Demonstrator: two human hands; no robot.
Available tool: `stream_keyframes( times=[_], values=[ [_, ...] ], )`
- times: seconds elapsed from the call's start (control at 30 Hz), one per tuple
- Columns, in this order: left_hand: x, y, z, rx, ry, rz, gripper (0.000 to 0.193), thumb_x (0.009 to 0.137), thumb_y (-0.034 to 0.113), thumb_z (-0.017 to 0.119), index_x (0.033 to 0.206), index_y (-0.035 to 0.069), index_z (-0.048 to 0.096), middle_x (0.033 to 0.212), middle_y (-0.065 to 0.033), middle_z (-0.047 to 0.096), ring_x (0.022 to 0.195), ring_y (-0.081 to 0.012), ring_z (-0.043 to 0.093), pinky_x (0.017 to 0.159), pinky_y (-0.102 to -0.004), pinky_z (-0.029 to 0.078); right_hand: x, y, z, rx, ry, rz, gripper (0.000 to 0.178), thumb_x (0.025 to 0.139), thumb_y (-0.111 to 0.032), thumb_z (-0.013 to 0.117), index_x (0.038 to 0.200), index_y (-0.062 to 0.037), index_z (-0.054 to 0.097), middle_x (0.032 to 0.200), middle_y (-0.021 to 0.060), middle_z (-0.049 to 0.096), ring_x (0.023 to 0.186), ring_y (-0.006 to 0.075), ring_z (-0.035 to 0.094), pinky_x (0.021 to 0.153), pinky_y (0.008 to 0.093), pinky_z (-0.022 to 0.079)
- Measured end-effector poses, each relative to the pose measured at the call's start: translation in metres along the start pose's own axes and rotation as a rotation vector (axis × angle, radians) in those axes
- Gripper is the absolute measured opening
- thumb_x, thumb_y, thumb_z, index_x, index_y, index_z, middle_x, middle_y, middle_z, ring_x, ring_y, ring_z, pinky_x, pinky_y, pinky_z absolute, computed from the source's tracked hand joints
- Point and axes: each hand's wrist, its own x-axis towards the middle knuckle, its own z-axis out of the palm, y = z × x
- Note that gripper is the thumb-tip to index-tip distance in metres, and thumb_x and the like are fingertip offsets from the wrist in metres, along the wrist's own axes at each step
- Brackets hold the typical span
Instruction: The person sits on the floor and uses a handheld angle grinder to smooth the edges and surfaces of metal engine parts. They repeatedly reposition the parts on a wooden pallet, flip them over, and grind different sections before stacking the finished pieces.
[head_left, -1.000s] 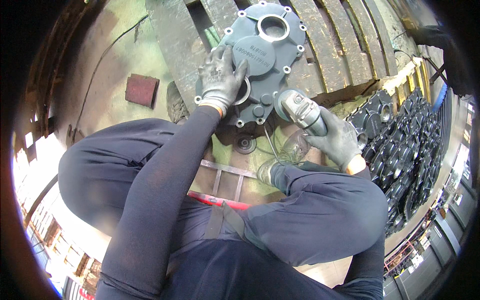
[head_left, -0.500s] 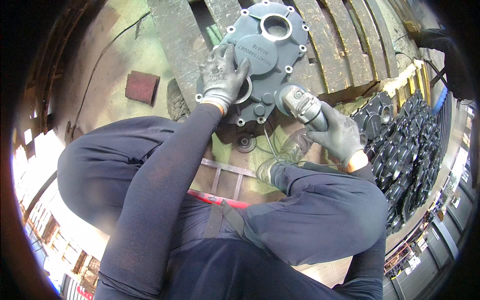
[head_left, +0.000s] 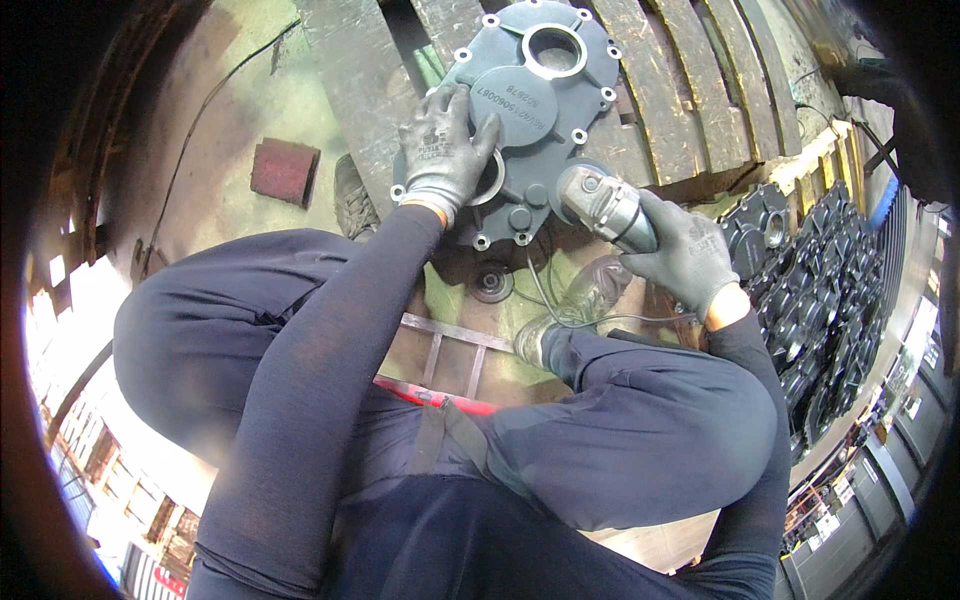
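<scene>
A dark grey cast-metal gear housing cover (head_left: 540, 118) with pale bolt bosses round its rim lies on the wooden pallet. My gloved left hand (head_left: 442, 148) rests on its left side, fingers and thumb apart, partly covering the lower ring-shaped opening. In my gloved right hand (head_left: 690, 252) is an angle grinder (head_left: 605, 208), gripped round its body. The grinder's disc (head_left: 570, 190) is at the cover's lower right edge; whether it touches the metal I cannot tell.
Black castings (head_left: 810, 300) are stacked at the right. A dark red block (head_left: 284, 173) lies on the floor at the left. Below the cover are a round disc (head_left: 491, 282) and a power cord (head_left: 560, 315). The pallet (head_left: 690, 90) has gaps between its slats.
My right hand and the grinder have shifted slightly right and down, the grinder's angle changing a little. My left hand and the cover have stayed in place.
</scene>
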Motion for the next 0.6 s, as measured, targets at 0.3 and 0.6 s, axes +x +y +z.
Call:
stream_keyframes(
  times=[0.3,0.6],
  values=[
    [0.002,0.001,0.003,-0.025,-0.009,-0.022,0.066,0.098,0.050,0.073,0.148,0.007,0.067,0.149,-0.0167,0.065,0.139,-0.0399,0.061,0.116,-0.0601,0.045,-0.039,0.018,-0.006,0.167,0.052,0.133,0.069,0.079,-0.036,0.092,0.139,-0.0112,0.068,0.111,0.0206,0.080,0.103,0.0410,0.079,0.090,0.0518,0.062],
    [0.000,0.003,-0.001,-0.015,-0.010,-0.006,0.063,0.102,0.048,0.071,0.149,0.007,0.068,0.146,-0.0194,0.066,0.135,-0.0436,0.061,0.116,-0.0573,0.046,-0.018,0.018,-0.021,0.243,0.077,0.225,0.079,0.080,-0.042,0.090,0.147,-0.0092,0.066,0.118,0.0239,0.080,0.110,0.0434,0.077,0.094,0.0514,0.062]
  ],
)
